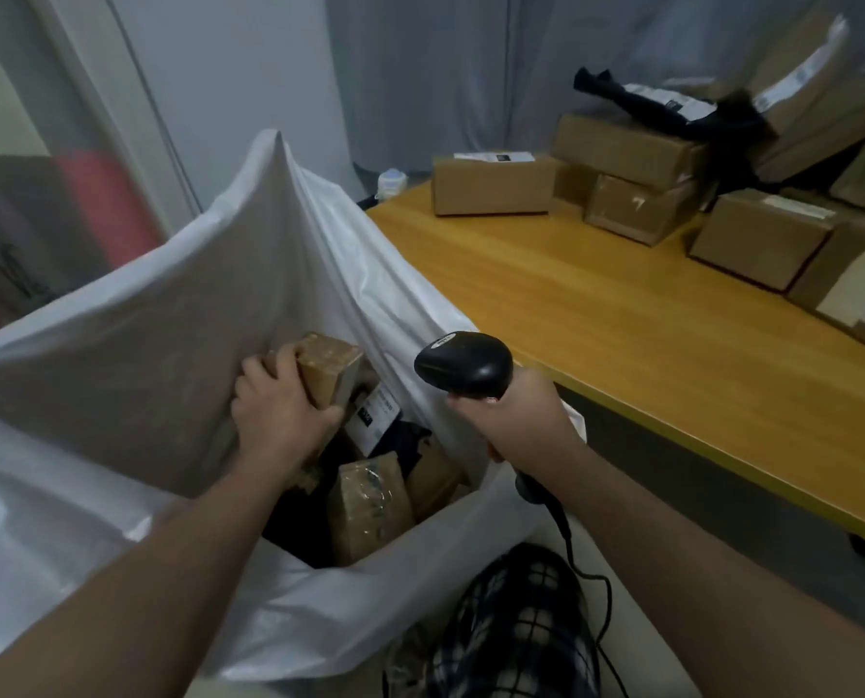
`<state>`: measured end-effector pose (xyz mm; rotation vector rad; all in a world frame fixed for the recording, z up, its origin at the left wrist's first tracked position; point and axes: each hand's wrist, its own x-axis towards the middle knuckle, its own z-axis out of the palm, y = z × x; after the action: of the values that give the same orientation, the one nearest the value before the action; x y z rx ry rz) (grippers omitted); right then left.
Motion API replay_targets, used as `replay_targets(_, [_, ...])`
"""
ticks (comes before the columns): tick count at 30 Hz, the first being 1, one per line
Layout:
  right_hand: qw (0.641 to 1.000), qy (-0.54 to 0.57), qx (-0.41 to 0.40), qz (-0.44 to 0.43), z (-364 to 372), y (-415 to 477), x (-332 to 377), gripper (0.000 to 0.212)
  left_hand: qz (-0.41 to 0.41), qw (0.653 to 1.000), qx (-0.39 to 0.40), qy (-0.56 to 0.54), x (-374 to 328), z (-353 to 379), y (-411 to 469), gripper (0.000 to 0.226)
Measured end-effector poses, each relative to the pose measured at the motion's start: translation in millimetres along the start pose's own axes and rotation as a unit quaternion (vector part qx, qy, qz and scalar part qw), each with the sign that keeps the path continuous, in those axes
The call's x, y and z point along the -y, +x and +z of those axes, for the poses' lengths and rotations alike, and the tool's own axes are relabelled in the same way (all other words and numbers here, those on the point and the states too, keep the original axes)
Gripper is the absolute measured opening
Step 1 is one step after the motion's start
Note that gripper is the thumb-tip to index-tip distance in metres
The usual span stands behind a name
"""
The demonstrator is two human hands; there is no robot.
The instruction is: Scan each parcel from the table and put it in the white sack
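The left hand has its fingers curled round a small cardboard parcel inside the mouth of the crinkly white sack. The right hand grips a glossy black scanner. More boxy brown parcels sit on the wooden desk.

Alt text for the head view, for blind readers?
The left hand holds a small brown cardboard box inside the open white plastic sack; the right hand grips a black barcode scanner. More brown cardboard parcels sit on the yellow wooden table.
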<state>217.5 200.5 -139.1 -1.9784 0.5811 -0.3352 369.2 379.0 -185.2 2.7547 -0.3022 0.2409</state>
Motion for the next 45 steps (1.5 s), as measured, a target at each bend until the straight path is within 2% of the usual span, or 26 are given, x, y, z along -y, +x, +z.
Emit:
replay_targets(6, [0.999, -0.038, -0.01, 0.003, 13, 0, -8, 0.033, 0.088, 0.989, 0.058, 0.108, 0, 30, 0, 0.093])
replay_targets(9, [0.997, -0.06, -0.045, 0.003, 4, -6, -15, 0.018, 0.073, 0.972, 0.157, 0.159, -13, 30, 2, 0.097])
replay_targets(10, [0.996, -0.054, -0.068, -0.002, -1, -8, -21, 0.016, 0.083, 0.966, 0.183, 0.163, -20, 27, 1, 0.09])
replay_targets(12, [0.991, -0.058, -0.12, -0.007, -16, -13, -36, 0.021, 0.17, 0.949, 0.229, 0.136, -38, 14, -11, 0.063])
replay_targets(13, [0.986, -0.086, -0.143, -0.006, -24, -15, -46, 0.021, 0.223, 0.934, 0.258, 0.103, -46, 6, -22, 0.052])
replay_targets(15, [0.973, -0.159, -0.169, -0.011, -37, -20, -62, 0.023, 0.284, 0.887, 0.361, 0.04, -64, -7, -58, 0.053])
replay_targets(17, [0.969, -0.196, -0.147, -0.011, -37, -24, -72, 0.029, 0.294, 0.834, 0.466, 0.028, -79, -11, -99, 0.059])
replay_targets(18, [0.973, -0.195, -0.121, 0.008, -32, -26, -74, 0.029, 0.295, 0.818, 0.491, 0.056, -84, -7, -116, 0.057])
replay_targets(19, [0.977, -0.19, -0.096, 0.035, -27, -28, -74, 0.028, 0.304, 0.814, 0.488, 0.085, -88, -2, -128, 0.048])
replay_targets(21, [0.975, -0.191, -0.07, 0.086, -20, -28, -80, 0.028, 0.283, 0.846, 0.445, 0.073, -94, 1, -130, 0.029])
replay_targets(22, [0.975, -0.189, -0.061, 0.104, -20, -25, -81, 0.029, 0.258, 0.871, 0.417, 0.03, -96, -4, -123, 0.028])
replay_targets(23, [0.977, -0.17, -0.056, 0.112, -24, -23, -78, 0.028, 0.212, 0.895, 0.389, -0.057, -99, -18, -114, 0.028])
replay_targets(24, [0.983, -0.142, -0.055, 0.103, -29, -19, -70, 0.022, 0.166, 0.904, 0.359, -0.165, -104, -38, -104, 0.028])
replay_targets(26, [0.994, -0.072, -0.065, 0.047, -43, -11, -44, 0.007, 0.151, 0.875, 0.297, -0.35, -117, -81, -92, 0.015])
replay_targets(27, [0.996, -0.034, -0.081, 0.006, -51, -10, -26, 0.014, 0.167, 0.851, 0.281, -0.41, -125, -101, -93, 0.014])
replay_targets(29, [0.99, 0.038, -0.12, -0.062, -69, -13, 7, 0.03, 0.218, 0.81, 0.293, -0.458, -137, -127, -101, 0.017])
replay_targets(31, [0.984, 0.053, -0.15, -0.085, -85, -15, 18, 0.029, 0.265, 0.814, 0.324, -0.403, -148, -129, -104, 0.013])
replay_targets(32, [0.984, 0.036, -0.154, -0.08, -91, -15, 16, 0.022, 0.302, 0.825, 0.343, -0.331, -151, -125, -103, 0.016])
replay_targets(34, [0.985, -0.01, -0.16, -0.057, -102, -16, 10, 0.008, 0.37, 0.832, 0.374, -0.178, -155, -113, -101, 0.035])
replay_targets(35, [0.983, -0.013, -0.175, -0.054, -108, -16, 7, 0.006, 0.385, 0.828, 0.382, -0.144, -158, -109, -102, 0.043])
replay_targets(38, [0.971, 0.034, -0.219, -0.086, -119, -23, 4, 0.009, 0.358, 0.845, 0.354, -0.182, -165, -97, -101, 0.064])
replay_targets(40, [0.984, -0.007, -0.164, -0.069, -119, -27, -5, 0.007, 0.342, 0.878, 0.275, -0.191, -173, -89, -93, 0.071])
replay_targets(42, [0.993, -0.049, -0.109, -0.02, -122, -31, -23, 0.012, 0.338, 0.899, 0.209, -0.187, -182, -80, -83, 0.06])
replay_targets(45, [0.987, -0.015, -0.156, 0.018, -149, -35, -33, 0.011, 0.356, 0.896, 0.169, -0.206, -208, -72, -72, 0.039])
